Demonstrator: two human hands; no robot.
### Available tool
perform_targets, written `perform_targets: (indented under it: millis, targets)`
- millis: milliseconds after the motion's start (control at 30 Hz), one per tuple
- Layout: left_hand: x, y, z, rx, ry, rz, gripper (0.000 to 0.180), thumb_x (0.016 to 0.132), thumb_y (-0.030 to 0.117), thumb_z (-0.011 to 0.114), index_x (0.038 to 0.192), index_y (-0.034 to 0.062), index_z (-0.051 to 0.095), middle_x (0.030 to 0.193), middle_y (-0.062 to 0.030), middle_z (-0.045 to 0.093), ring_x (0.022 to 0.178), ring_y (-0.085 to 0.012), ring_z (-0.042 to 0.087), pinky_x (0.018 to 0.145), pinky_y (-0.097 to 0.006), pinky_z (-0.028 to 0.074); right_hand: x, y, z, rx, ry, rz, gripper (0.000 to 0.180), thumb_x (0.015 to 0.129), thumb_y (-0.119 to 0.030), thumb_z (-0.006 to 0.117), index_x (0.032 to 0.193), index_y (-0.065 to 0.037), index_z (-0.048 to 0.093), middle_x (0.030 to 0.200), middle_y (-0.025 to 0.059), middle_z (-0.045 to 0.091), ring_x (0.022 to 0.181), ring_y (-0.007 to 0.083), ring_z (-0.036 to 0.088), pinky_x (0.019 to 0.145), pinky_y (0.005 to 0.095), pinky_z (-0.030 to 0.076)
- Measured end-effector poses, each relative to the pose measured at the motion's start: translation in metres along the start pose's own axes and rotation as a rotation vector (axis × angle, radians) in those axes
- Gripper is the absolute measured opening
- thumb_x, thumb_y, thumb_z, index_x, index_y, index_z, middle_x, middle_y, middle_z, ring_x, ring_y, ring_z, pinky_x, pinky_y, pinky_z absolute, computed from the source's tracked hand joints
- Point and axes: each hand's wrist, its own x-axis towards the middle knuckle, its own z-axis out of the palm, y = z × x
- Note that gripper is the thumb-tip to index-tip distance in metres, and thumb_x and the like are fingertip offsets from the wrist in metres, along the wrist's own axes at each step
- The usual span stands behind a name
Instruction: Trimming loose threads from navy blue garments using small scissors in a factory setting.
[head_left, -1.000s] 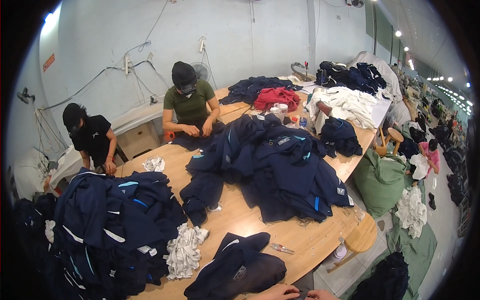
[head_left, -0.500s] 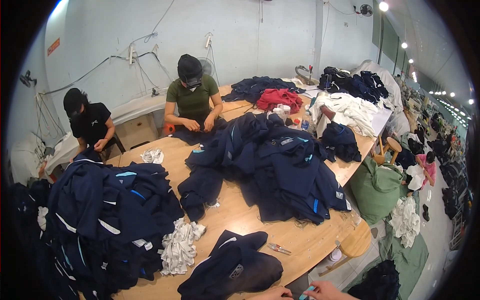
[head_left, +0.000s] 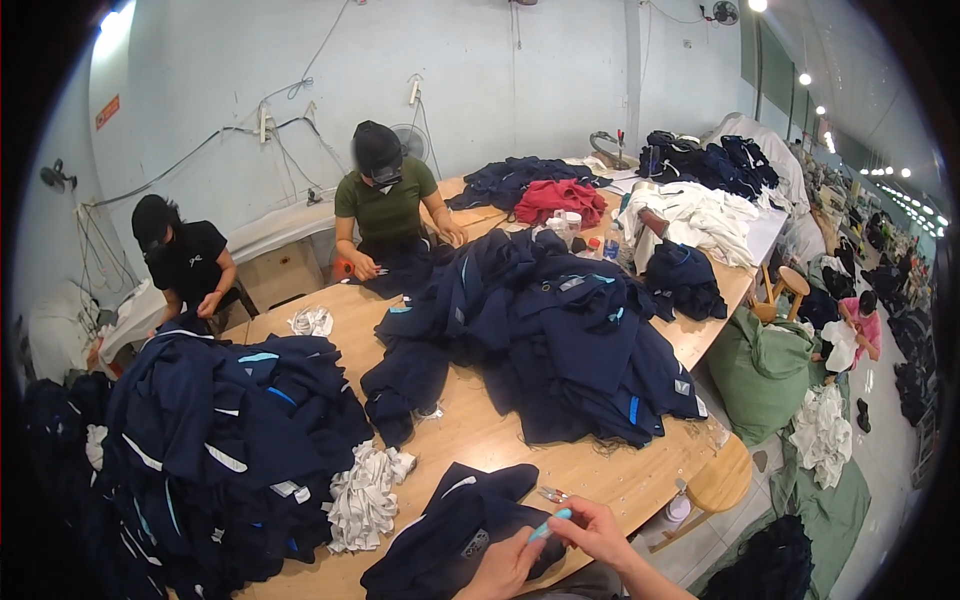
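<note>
A small turquoise, stick-shaped tool [head_left: 550,525] slants between my hands, low in the view; its exact kind is not clear. My right hand [head_left: 592,532] is closed on its upper end. My left hand [head_left: 503,568] is closed beside its lower end, and what its fingers hold is hidden. Both hands are over the near edge of a dark navy garment [head_left: 440,535] lying on the table, with a grey printed patch on it. Just beyond my right hand, small thread snips [head_left: 553,494] lie on the wood, partly covered by the fingers.
Navy garments form a large pile [head_left: 230,430] at left and another [head_left: 560,340] mid-table. White cloth strips [head_left: 368,497] lie between the left pile and my garment. Two co-workers [head_left: 390,200] [head_left: 185,255] handle navy garments across the wooden table [head_left: 620,482]. A stool [head_left: 722,474] stands at right.
My hands have risen from the lower edge and moved left over the garment, with the turquoise tool. The far co-worker in green has moved their hands apart.
</note>
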Motion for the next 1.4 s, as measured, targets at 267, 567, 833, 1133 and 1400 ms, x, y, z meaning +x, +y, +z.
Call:
perform_targets:
  millis: [267,567,833,1133,1400]
  targets:
    - [-0.002,-0.022,-0.009,-0.147,0.137,-0.110,0.020,0.091,0.018,0.053,0.088,-0.0002,0.061,0.070,-0.0029,0.061,0.065,-0.0064,0.055,0.060,-0.021,0.044,0.020,-0.001,0.017,-0.080,-0.098,-0.111,0.017,0.088,-0.020,0.059,0.087,-0.004,0.055,0.067,-0.0034,0.052,0.058,0.0018,0.045,0.050,0.0176,0.034]
    - [-0.017,-0.008,-0.024,0.126,0.064,-0.211,0.021,0.088,0.020,0.051,0.098,0.0030,0.057,0.082,-0.0178,0.059,0.080,-0.0328,0.058,0.068,-0.039,0.044,0.021,-0.006,0.013,0.015,-0.087,-0.034,0.017,0.086,-0.019,0.062,0.085,-0.003,0.055,0.061,-0.0035,0.050,0.054,0.0014,0.042,0.046,0.0188,0.031]
    - [-0.013,0.000,-0.007,0.336,0.592,0.032,0.028,0.083,0.008,0.059,0.110,0.0006,0.061,0.072,-0.0094,0.056,0.063,-0.0196,0.052,0.058,-0.028,0.041,0.007,0.028,0.048,0.332,-0.145,-0.087,0.016,0.087,-0.007,0.057,0.100,-0.001,0.051,0.090,0.0056,0.060,0.077,0.0067,0.059,0.069,0.0211,0.050]
    - [-0.024,-0.005,0.014,0.547,0.507,0.209,0.039,0.082,0.003,0.055,0.120,-0.0053,0.052,0.105,-0.0191,0.051,0.102,-0.0328,0.047,0.087,-0.038,0.038,0.002,0.041,0.060,0.497,-0.097,0.342,0.031,0.095,-0.019,0.047,0.121,-0.001,0.049,0.105,0.0050,0.056,0.094,0.0097,0.055,0.078,0.0196,0.046]
    - [-0.033,-0.003,0.010,0.424,0.543,0.198,0.042,0.080,0.004,0.056,0.121,-0.0050,0.051,0.107,-0.0196,0.052,0.108,-0.0347,0.044,0.097,-0.041,0.032,0.001,0.042,0.064,0.418,-0.047,0.061,0.028,0.096,-0.022,0.044,0.114,-0.002,0.053,0.074,-0.0016,0.056,0.053,0.0034,0.048,0.047,0.0173,0.040]
